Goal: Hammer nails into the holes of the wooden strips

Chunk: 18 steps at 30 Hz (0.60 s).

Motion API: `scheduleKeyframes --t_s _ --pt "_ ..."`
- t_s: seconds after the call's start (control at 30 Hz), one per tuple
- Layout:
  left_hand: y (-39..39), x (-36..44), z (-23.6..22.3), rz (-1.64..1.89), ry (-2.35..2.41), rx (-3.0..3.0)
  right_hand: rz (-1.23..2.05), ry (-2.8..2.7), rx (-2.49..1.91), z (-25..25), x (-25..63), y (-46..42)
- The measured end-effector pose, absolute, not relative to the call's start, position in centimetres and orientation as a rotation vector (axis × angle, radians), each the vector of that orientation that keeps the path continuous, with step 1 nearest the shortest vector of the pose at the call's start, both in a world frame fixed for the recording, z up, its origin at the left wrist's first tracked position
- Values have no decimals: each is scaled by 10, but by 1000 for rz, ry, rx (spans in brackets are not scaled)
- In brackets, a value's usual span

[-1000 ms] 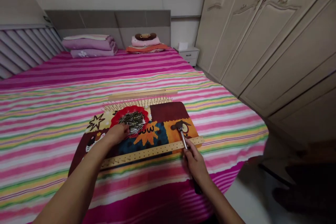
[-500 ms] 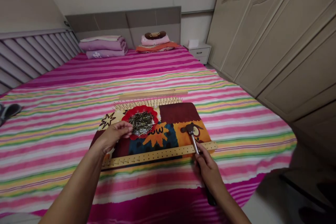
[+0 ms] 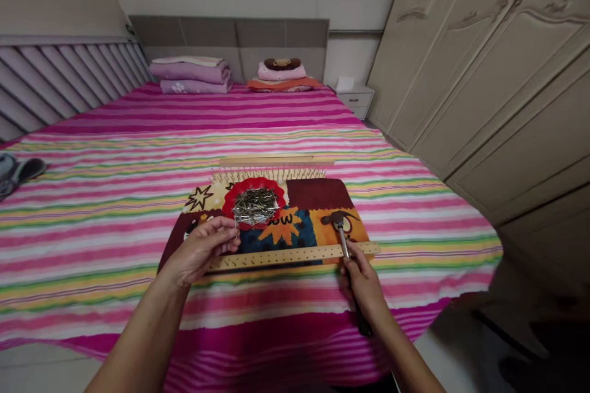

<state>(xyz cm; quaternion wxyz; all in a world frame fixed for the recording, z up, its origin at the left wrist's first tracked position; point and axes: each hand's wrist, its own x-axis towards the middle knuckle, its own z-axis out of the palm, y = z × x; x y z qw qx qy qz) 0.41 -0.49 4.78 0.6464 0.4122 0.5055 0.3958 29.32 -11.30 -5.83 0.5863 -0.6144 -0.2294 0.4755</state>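
Note:
Between thumb and fingertips, my left hand (image 3: 209,247) pinches a nail (image 3: 236,225), just in front of a red scalloped dish (image 3: 227,198) heaped with loose nails (image 3: 258,205). My right hand (image 3: 365,282) is closed round the handle of a claw hammer (image 3: 341,225), its head over the right part of a patterned board (image 3: 318,196). A wooden strip with rows of holes (image 3: 295,255) lies along the board's near edge; several nails stand in its left part, partly behind my left hand. Behind the dish, another strip bristles with upright nails (image 3: 271,174).
More bare wooden strips (image 3: 276,161) lie beyond the nail-filled one. Everything rests on a bed with a striped sheet (image 3: 415,209). Folded bedding (image 3: 191,75) sits by the headboard (image 3: 198,34). A wardrobe (image 3: 483,73) stands at the right, a slatted rail (image 3: 55,83) at the left.
My left hand has drawn back from the nails in the dish, nearer to the holed strip, and a nail now shows in its fingers. My right hand still holds the hammer. The view has shifted slightly.

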Motion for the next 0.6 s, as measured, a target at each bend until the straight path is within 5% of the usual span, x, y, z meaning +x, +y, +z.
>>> scheduleKeyframes --t_s 0.6 --pt "-82 27 -16 1070 1499 1257 1095 -550 -1435 -59 291 -111"
